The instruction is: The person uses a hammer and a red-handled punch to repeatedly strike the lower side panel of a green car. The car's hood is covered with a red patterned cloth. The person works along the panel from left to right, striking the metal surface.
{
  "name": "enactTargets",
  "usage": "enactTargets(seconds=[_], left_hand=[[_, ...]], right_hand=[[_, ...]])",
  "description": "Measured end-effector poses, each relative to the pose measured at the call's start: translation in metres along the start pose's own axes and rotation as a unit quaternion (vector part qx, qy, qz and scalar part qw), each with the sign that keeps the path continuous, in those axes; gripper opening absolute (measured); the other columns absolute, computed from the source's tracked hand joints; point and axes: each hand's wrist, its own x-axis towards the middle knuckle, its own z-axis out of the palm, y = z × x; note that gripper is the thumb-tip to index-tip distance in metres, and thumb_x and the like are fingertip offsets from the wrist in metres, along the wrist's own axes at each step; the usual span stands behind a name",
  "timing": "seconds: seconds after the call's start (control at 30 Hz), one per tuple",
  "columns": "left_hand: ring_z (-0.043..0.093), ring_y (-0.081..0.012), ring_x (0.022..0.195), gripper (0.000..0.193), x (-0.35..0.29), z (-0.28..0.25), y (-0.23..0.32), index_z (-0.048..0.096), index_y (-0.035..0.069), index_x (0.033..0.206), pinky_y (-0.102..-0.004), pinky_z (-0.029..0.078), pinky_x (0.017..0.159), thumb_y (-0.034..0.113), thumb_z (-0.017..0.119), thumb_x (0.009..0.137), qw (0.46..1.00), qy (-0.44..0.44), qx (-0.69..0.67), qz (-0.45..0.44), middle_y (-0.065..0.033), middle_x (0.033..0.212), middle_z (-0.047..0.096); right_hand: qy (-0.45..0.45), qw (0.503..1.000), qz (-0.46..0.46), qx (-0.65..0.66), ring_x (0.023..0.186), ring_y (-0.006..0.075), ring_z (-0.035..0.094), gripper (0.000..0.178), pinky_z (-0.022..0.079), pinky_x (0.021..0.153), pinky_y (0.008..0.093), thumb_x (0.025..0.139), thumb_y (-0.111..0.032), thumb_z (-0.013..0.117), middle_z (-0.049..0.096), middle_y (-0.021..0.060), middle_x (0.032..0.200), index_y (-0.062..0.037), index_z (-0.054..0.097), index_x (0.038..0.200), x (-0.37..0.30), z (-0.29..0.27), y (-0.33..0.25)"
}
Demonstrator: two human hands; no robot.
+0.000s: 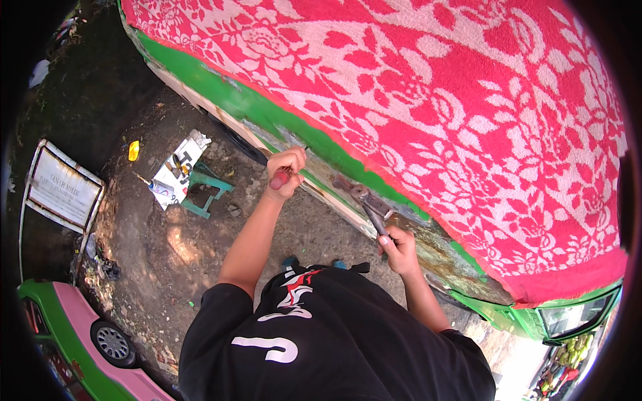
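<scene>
My left hand (289, 164) is closed around a tool with a red handle (279, 178); its working end is hidden, so its kind does not show. This hand is up against the side of a green vehicle (234, 103), where paint is scraped and bare patches show. To the right, my right hand (400, 252) grips the dark handle of a hammer (372, 202). The hammer's head is up by the rusty, worn part of the vehicle's lower side. A red and pale pink floral cloth (401, 100) covers the vehicle's top.
A small green stool (207, 197) stands on the dirt ground at left, beside a white printed sheet (175, 170) with small items on it. A yellow scrap (134, 150) lies nearby. Further left are a white framed sign (65, 187) and a green and pink car (80, 334).
</scene>
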Motion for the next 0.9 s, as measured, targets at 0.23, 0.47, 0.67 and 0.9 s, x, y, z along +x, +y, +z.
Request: enactTargets(seconds=[0.23,0.47,0.67,0.9], left_hand=[[0.035,-0.0187,0.057,0.047,0.004,0.0,0.002,0.031,0.006,0.061,-0.0328,0.033,0.058,0.026,0.07,0.079,1.0,-0.015,0.015,-0.009,-0.0035,0.06,0.037],[0.036,-0.0186,0.058,0.053,0.001,-0.001,0.002,0.032,0.006,0.061,-0.0333,0.032,0.058,0.035,0.07,0.084,1.0,-0.007,0.011,-0.01,-0.0036,0.06,0.038],[0.037,-0.0179,0.058,0.054,0.0,-0.002,-0.002,0.032,0.006,0.061,-0.0329,0.032,0.057,0.036,0.069,0.086,1.0,-0.01,0.009,-0.006,-0.0037,0.06,0.039],[0.038,-0.0204,0.057,0.037,0.002,-0.003,-0.002,0.033,0.006,0.061,-0.0332,0.033,0.057,0.013,0.068,0.069,1.0,-0.03,0.002,-0.01,-0.0052,0.06,0.038]], right_hand=[[-0.007,1.0,-0.007,-0.006,0.051,0.0121,0.054,0.023,0.041,0.05,0.0292,0.092,-0.022,0.064,0.056,0.0041,0.057,-0.0006,0.064,0.083,0.008,-0.002,0.002],[-0.004,1.0,-0.015,-0.009,0.049,0.0125,0.054,0.022,0.042,0.05,0.0289,0.092,-0.021,0.064,0.056,0.0039,0.056,-0.0004,0.065,0.084,0.014,0.002,0.002],[0.0,1.0,-0.024,-0.012,0.048,0.0124,0.054,0.022,0.042,0.049,0.0294,0.092,-0.021,0.064,0.055,0.0032,0.054,-0.0006,0.065,0.084,0.015,0.005,0.002],[0.007,1.0,-0.006,0.0,0.048,0.0121,0.054,0.02,0.042,0.049,0.0289,0.092,-0.019,0.064,0.055,0.003,0.055,-0.0009,0.065,0.085,0.013,0.011,0.0]])
